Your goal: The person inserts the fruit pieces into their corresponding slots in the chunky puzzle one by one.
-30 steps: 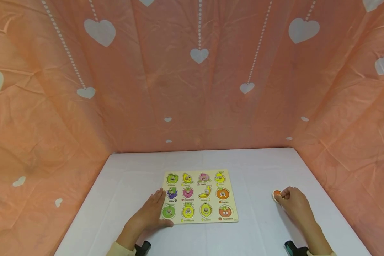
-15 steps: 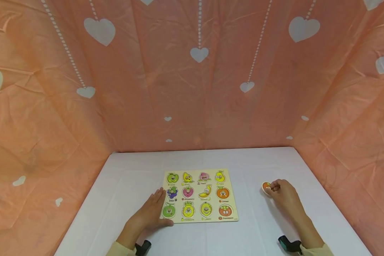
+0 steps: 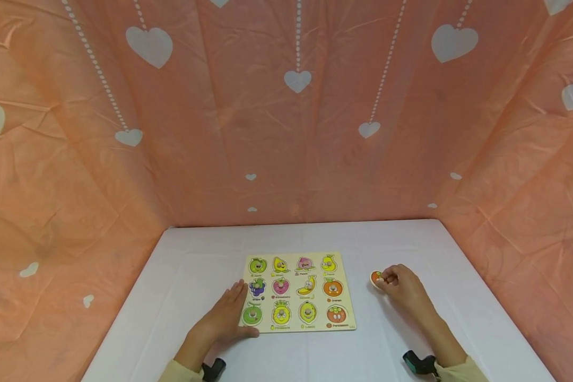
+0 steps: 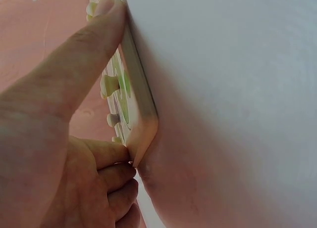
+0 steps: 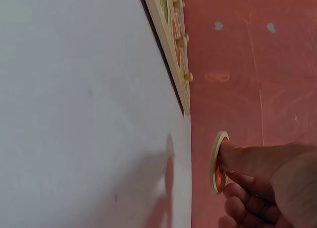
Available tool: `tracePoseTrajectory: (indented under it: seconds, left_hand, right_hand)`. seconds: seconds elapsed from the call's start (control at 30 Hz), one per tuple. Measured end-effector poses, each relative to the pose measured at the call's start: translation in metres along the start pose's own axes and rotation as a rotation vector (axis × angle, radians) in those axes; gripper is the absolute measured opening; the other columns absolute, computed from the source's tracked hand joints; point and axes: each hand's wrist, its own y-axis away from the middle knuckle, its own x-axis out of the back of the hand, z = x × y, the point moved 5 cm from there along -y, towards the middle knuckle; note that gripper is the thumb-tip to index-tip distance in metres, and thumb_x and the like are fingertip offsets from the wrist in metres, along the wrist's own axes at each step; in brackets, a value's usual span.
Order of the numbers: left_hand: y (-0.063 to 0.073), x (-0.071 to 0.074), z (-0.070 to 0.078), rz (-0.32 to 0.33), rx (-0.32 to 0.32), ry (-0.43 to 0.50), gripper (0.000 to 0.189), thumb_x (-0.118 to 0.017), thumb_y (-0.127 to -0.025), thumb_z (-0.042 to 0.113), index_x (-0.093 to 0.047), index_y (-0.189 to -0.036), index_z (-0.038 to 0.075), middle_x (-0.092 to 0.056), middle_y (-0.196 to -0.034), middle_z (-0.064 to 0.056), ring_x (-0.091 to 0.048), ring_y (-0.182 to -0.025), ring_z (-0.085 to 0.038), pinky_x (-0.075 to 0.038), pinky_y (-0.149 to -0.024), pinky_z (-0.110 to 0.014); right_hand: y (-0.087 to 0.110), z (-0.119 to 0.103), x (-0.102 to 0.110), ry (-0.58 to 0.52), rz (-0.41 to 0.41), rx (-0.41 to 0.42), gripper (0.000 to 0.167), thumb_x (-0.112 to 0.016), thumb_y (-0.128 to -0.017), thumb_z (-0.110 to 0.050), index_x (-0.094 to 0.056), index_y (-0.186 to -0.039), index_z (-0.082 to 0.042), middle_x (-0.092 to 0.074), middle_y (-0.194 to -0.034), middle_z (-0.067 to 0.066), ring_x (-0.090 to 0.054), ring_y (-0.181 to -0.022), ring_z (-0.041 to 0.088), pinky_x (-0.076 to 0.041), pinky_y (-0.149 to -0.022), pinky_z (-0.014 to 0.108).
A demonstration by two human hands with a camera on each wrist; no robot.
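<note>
A wooden knob puzzle board [image 3: 293, 303], with pictures of fruit in rows, lies flat on the white table. My left hand [image 3: 223, 313] steadies its front left corner, fingers along the left edge and thumb at the front edge; the left wrist view shows the thumb [image 4: 94, 42] stretched along the board's side [image 4: 141, 84]. To the right of the board, my right hand [image 3: 406, 291] pinches a round orange-red puzzle piece [image 3: 375, 278]. In the right wrist view this puzzle piece [image 5: 216, 163] stands on edge between thumb and fingers, above its shadow on the table. The fingers hide its middle.
White cloth [image 3: 205, 249] covers the table. Behind and at both sides hangs an orange curtain [image 3: 229, 132] with white hearts. A black device [image 3: 214, 370] is at the left wrist, and a black and teal device [image 3: 419, 363] at the right.
My right hand has moved left with the puzzle piece, closer to the board. The left hand and the board have stayed in place.
</note>
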Motion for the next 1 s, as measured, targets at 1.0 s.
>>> tracePoseTrajectory:
  seconds: [1.0]
  left_hand:
    - [0.000, 0.001, 0.002, 0.000, -0.001, 0.005, 0.125, -0.095, -0.078, 0.051, -0.029, -0.162, -0.013, -0.023, -0.173, -0.031, -0.021, -0.163, -0.042, -0.021, -0.134, -0.054]
  right_hand:
    - [0.007, -0.048, -0.047, -0.072, -0.142, 0.218, 0.018, -0.088, -0.088, -0.008, -0.071, -0.090, -0.009, -0.061, -0.087, -0.005, -0.054, -0.080, 0.009, -0.051, -0.067, 0.023]
